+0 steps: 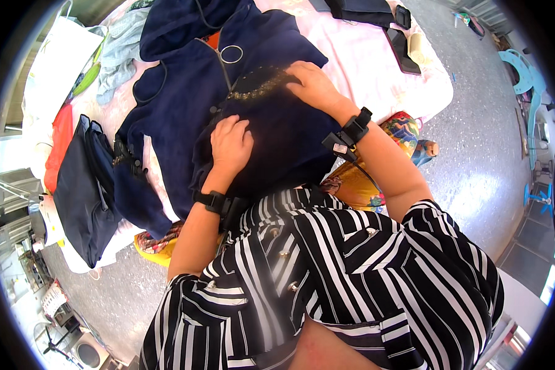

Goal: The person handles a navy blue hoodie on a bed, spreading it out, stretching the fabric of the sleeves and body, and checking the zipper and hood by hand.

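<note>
A navy hooded jacket (185,92) lies spread before me, with a front zip, a large ring (231,54) near its neck and an orange patch inside the collar. Gold decoration runs across a dark area on its right front. My left hand (231,145) rests on the jacket's lower middle, fingers slightly bent and apart, with no cloth visibly gripped. Farther off and to the right, my right hand (317,89) lies over the end of the gold decoration, fingers stretched out on the fabric. Both wrists wear black straps with small devices.
The jacket lies on a pink-covered bed (364,55). Folded dark trousers (86,191) lie left, near grey cloth (120,52) and a white bag (61,55). A phone (402,50) sits near the far right edge. A blue chair (527,80) stands on the right.
</note>
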`<control>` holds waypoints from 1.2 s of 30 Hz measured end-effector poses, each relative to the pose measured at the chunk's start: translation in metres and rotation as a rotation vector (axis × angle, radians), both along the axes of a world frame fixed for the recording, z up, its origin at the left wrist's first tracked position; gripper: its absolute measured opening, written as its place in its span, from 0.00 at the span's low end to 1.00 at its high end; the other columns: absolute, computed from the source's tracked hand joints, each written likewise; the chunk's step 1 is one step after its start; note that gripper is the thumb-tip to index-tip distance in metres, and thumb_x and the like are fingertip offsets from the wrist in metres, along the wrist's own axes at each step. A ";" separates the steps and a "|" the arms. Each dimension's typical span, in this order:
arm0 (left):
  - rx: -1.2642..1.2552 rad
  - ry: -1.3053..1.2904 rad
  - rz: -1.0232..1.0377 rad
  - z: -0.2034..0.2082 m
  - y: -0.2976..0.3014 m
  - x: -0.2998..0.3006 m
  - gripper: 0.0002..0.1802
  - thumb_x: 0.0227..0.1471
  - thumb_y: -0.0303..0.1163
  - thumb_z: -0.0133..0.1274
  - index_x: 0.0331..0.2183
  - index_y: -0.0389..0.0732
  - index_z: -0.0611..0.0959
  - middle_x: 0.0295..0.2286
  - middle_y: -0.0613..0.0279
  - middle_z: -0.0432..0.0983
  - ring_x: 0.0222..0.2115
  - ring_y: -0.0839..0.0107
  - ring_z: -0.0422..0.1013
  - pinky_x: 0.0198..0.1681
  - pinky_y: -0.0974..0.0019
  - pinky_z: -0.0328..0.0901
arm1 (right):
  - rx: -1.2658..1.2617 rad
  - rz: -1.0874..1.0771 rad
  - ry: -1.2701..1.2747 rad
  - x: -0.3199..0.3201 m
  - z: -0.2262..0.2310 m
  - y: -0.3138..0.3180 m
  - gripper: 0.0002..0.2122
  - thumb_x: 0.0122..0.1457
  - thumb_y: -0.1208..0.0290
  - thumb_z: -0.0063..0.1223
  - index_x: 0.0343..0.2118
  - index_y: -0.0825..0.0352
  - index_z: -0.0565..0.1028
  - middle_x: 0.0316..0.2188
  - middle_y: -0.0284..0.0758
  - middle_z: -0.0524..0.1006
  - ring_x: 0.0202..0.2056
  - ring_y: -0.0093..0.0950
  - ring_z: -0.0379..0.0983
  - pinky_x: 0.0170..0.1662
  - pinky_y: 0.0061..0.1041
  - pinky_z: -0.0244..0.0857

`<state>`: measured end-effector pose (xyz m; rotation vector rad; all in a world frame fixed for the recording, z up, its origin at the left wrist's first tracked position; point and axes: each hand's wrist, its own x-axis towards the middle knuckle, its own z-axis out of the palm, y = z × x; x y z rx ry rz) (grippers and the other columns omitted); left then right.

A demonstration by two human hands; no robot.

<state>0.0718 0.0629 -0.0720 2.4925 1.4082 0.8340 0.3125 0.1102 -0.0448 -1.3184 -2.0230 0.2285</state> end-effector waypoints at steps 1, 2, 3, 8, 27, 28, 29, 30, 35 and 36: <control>0.020 0.009 -0.002 0.000 -0.002 0.000 0.12 0.38 0.29 0.48 0.31 0.39 0.76 0.36 0.57 0.69 0.40 0.59 0.63 0.43 0.60 0.57 | -0.062 -0.007 -0.066 0.004 -0.006 0.000 0.11 0.44 0.73 0.50 0.32 0.70 0.70 0.33 0.40 0.70 0.39 0.38 0.64 0.43 0.31 0.58; 0.039 0.017 -0.005 -0.001 -0.004 0.001 0.12 0.38 0.28 0.48 0.31 0.39 0.76 0.35 0.57 0.69 0.39 0.60 0.63 0.43 0.60 0.57 | -0.053 -0.017 -0.100 0.006 -0.011 -0.002 0.11 0.43 0.73 0.50 0.31 0.69 0.70 0.33 0.39 0.70 0.39 0.37 0.64 0.43 0.30 0.58; 0.058 0.025 -0.006 -0.002 -0.005 0.002 0.12 0.38 0.28 0.48 0.31 0.39 0.76 0.35 0.58 0.69 0.39 0.60 0.63 0.42 0.60 0.57 | -0.045 -0.024 -0.135 0.007 -0.013 -0.004 0.10 0.43 0.73 0.51 0.31 0.69 0.70 0.33 0.39 0.70 0.38 0.37 0.64 0.42 0.30 0.58; 0.097 0.026 0.014 -0.005 -0.007 0.002 0.11 0.37 0.28 0.48 0.29 0.40 0.76 0.33 0.59 0.69 0.38 0.61 0.64 0.41 0.60 0.57 | -0.029 -0.050 -0.134 0.003 -0.022 -0.004 0.07 0.44 0.72 0.51 0.27 0.68 0.71 0.29 0.36 0.71 0.37 0.35 0.65 0.41 0.30 0.59; 0.177 -0.011 0.024 0.000 -0.009 0.007 0.14 0.33 0.28 0.49 0.30 0.40 0.76 0.33 0.58 0.69 0.37 0.60 0.64 0.39 0.60 0.57 | -0.114 -0.069 0.000 -0.010 -0.006 0.001 0.10 0.46 0.72 0.46 0.32 0.68 0.71 0.31 0.41 0.71 0.37 0.38 0.66 0.41 0.30 0.59; 0.204 -0.029 0.005 0.005 -0.008 0.010 0.15 0.33 0.28 0.49 0.30 0.40 0.75 0.34 0.57 0.68 0.37 0.59 0.64 0.39 0.60 0.57 | -0.079 -0.050 -0.050 -0.009 -0.013 0.003 0.11 0.45 0.73 0.47 0.33 0.68 0.71 0.32 0.41 0.71 0.38 0.37 0.66 0.41 0.30 0.59; 0.231 -0.047 -0.014 0.011 -0.004 0.014 0.15 0.32 0.28 0.50 0.31 0.40 0.75 0.35 0.57 0.68 0.37 0.59 0.64 0.39 0.60 0.57 | -0.128 -0.050 -0.084 -0.005 -0.018 0.004 0.12 0.45 0.73 0.48 0.35 0.67 0.71 0.33 0.40 0.70 0.39 0.37 0.65 0.42 0.31 0.59; 0.253 -0.063 -0.028 0.019 -0.003 0.019 0.16 0.32 0.28 0.50 0.32 0.39 0.75 0.35 0.56 0.67 0.37 0.58 0.63 0.40 0.60 0.57 | -0.118 -0.038 -0.090 -0.005 -0.019 0.003 0.12 0.45 0.73 0.48 0.35 0.67 0.71 0.33 0.40 0.70 0.39 0.37 0.65 0.42 0.31 0.59; 0.162 0.128 -0.008 0.015 0.005 0.035 0.22 0.37 0.32 0.48 0.40 0.41 0.72 0.41 0.55 0.65 0.46 0.58 0.57 0.50 0.54 0.48 | -0.070 0.037 -0.179 -0.009 -0.022 0.002 0.09 0.44 0.73 0.48 0.31 0.66 0.71 0.29 0.38 0.70 0.36 0.37 0.66 0.39 0.31 0.60; 0.149 0.129 -0.008 0.009 0.005 0.036 0.22 0.38 0.33 0.48 0.40 0.41 0.72 0.42 0.55 0.64 0.46 0.58 0.57 0.50 0.54 0.49 | -0.050 0.038 -0.199 -0.009 -0.023 0.002 0.07 0.44 0.74 0.48 0.29 0.66 0.71 0.28 0.38 0.70 0.35 0.37 0.66 0.38 0.31 0.60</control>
